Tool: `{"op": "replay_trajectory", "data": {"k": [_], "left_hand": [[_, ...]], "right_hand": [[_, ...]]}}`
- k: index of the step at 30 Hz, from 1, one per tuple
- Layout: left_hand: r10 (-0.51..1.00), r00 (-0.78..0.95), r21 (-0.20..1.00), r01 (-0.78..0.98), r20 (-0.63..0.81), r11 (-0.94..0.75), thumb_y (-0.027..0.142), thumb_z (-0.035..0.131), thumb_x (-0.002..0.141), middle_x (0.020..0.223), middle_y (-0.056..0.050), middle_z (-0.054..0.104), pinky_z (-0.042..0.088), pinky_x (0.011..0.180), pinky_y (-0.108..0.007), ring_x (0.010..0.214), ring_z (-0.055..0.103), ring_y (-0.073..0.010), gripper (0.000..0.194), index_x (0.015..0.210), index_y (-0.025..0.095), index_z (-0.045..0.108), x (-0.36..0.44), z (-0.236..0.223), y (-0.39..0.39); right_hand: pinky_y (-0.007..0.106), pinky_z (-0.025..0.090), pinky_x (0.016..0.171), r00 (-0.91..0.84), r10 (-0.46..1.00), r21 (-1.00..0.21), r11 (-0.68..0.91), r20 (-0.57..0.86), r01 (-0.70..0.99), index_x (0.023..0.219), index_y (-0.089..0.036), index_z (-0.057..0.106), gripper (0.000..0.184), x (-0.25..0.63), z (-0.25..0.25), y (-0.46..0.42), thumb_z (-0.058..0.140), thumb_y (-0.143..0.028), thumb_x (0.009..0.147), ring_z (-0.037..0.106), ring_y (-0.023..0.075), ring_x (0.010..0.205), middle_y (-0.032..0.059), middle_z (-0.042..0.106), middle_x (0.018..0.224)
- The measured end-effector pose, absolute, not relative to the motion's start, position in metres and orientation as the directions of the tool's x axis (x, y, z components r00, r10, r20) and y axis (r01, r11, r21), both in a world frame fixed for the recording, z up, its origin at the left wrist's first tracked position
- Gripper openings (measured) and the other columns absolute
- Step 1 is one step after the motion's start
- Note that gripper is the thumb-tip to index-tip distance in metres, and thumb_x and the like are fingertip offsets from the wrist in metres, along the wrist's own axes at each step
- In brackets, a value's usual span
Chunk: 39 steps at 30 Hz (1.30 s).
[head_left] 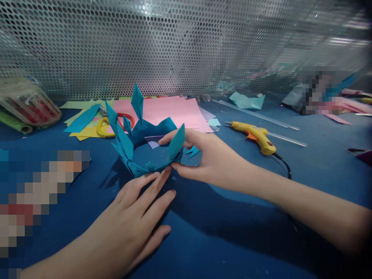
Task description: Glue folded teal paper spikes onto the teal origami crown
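Note:
A blue folded-paper crown (148, 128) with pointed diamond-shaped spikes stands as a ring on the blue table. My right hand (200, 155) pinches its right side, thumb outside and a finger over the inner side, close to one spike. Against the lower front edge of the crown rest the fingertips of my left hand (142, 209); its fingers are stretched and apart, and its thumb is hidden. To the right of the crown lies a yellow glue gun (252, 135) with an orange trigger and a black cord.
Behind the crown are pink paper sheets (162, 108) and scissors (106, 128) with yellow and red handles. Clear glue sticks (255, 113) lie near a pale blue paper piece (247, 101). A clear jar (31, 102) stands left, before a perforated metal panel (174, 46).

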<state>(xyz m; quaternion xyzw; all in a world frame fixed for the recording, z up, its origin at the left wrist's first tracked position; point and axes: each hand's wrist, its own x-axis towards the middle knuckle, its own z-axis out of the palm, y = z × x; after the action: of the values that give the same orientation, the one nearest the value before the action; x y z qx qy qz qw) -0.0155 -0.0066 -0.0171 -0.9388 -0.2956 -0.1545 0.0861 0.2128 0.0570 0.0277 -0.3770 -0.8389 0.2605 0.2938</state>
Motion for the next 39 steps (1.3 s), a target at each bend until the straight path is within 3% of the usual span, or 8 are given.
{"op": "replay_trajectory", "data": {"k": [8, 13, 17, 20, 28, 31, 34, 39], "left_hand": [[0.536, 0.772, -0.062, 0.587, 0.342, -0.807, 0.024, 0.052, 0.097, 0.155, -0.013, 0.051, 0.047, 0.105, -0.042, 0.131, 0.053, -0.0305, 0.038, 0.134, 0.018, 0.059, -0.013, -0.017, -0.007], [0.524, 0.780, -0.106, 0.586, 0.341, -0.803, 0.028, 0.053, 0.097, 0.154, -0.013, 0.052, 0.047, 0.104, -0.041, 0.131, 0.052, -0.0308, 0.040, 0.135, 0.017, 0.058, -0.015, -0.021, -0.006], [0.610, 0.674, -0.063, 0.691, 0.418, -0.720, 0.031, 0.044, 0.100, 0.150, -0.016, 0.056, 0.047, 0.103, -0.046, 0.137, 0.047, -0.0326, 0.040, 0.134, 0.014, 0.058, -0.012, -0.025, -0.008], [0.655, 0.640, -0.078, 0.737, 0.403, -0.672, 0.031, 0.047, 0.097, 0.150, -0.024, 0.052, 0.051, 0.098, -0.054, 0.138, 0.045, -0.0392, 0.042, 0.132, 0.011, 0.058, -0.009, -0.024, -0.008], [0.651, 0.638, -0.119, 0.746, 0.412, -0.655, 0.026, 0.052, 0.092, 0.137, -0.029, 0.062, 0.055, 0.085, -0.063, 0.122, 0.055, -0.0462, 0.043, 0.126, 0.002, 0.060, -0.006, -0.014, -0.007], [0.649, 0.636, -0.131, 0.749, 0.418, -0.649, 0.026, 0.051, 0.092, 0.135, -0.028, 0.063, 0.055, 0.084, -0.062, 0.118, 0.056, -0.0443, 0.043, 0.128, 0.003, 0.058, -0.005, -0.014, -0.007], [0.654, 0.633, -0.141, 0.754, 0.414, -0.641, 0.027, 0.052, 0.092, 0.132, -0.027, 0.063, 0.055, 0.082, -0.062, 0.114, 0.057, -0.0438, 0.045, 0.131, 0.004, 0.056, -0.006, -0.015, -0.006], [0.684, 0.608, -0.118, 0.776, 0.404, -0.620, 0.031, 0.054, 0.091, 0.129, -0.028, 0.062, 0.056, 0.082, -0.061, 0.113, 0.058, -0.0445, 0.048, 0.132, 0.005, 0.055, -0.007, -0.018, -0.007]], "right_hand": [[0.029, 0.051, 0.083, -0.520, 0.794, -0.698, 0.565, 0.314, 0.441, 0.108, -0.020, 0.055, 0.034, 0.212, 0.022, 0.056, 0.061, -0.009, 0.076, 0.068, 0.0178, 0.100, 0.0020, 0.072, 0.103], [0.031, 0.052, 0.082, -0.471, 0.811, -0.751, 0.540, 0.345, 0.379, 0.108, -0.023, 0.048, 0.037, 0.209, 0.013, 0.056, 0.061, -0.009, 0.076, 0.068, 0.0153, 0.087, -0.0010, 0.070, 0.091], [0.035, 0.053, 0.090, -0.437, 0.800, -0.739, 0.573, 0.411, 0.354, 0.119, -0.023, 0.044, 0.044, 0.205, 0.008, 0.057, 0.061, -0.012, 0.080, 0.070, 0.0180, 0.099, 0.0002, 0.073, 0.093], [0.040, 0.048, 0.100, -0.485, 0.763, -0.601, 0.640, 0.427, 0.479, 0.132, -0.024, 0.043, 0.053, 0.205, 0.008, 0.057, 0.057, -0.008, 0.084, 0.065, 0.0202, 0.118, 0.0043, 0.074, 0.114], [0.042, 0.037, 0.106, -0.707, 0.475, 0.157, 0.762, 0.524, 0.628, 0.130, -0.027, 0.052, 0.036, 0.217, 0.004, 0.066, 0.041, -0.013, 0.099, 0.053, 0.0215, 0.133, 0.0064, 0.068, 0.130], [0.046, 0.037, 0.105, -0.714, 0.498, 0.252, 0.703, 0.493, 0.665, 0.121, -0.025, 0.057, 0.026, 0.223, 0.009, 0.073, 0.051, -0.020, 0.097, 0.051, 0.0282, 0.134, 0.0095, 0.064, 0.134], [0.049, 0.039, 0.101, -0.734, 0.546, 0.273, 0.694, 0.404, 0.666, 0.099, -0.025, 0.062, 0.011, 0.226, 0.014, 0.076, 0.051, -0.023, 0.097, 0.060, 0.0297, 0.117, 0.0085, 0.070, 0.109], [0.042, 0.035, 0.097, -0.752, 0.483, 0.247, 0.742, 0.449, 0.624, 0.098, -0.023, 0.064, 0.019, 0.224, 0.013, 0.073, 0.046, -0.018, 0.100, 0.060, 0.0236, 0.105, 0.0044, 0.069, 0.097]]}}
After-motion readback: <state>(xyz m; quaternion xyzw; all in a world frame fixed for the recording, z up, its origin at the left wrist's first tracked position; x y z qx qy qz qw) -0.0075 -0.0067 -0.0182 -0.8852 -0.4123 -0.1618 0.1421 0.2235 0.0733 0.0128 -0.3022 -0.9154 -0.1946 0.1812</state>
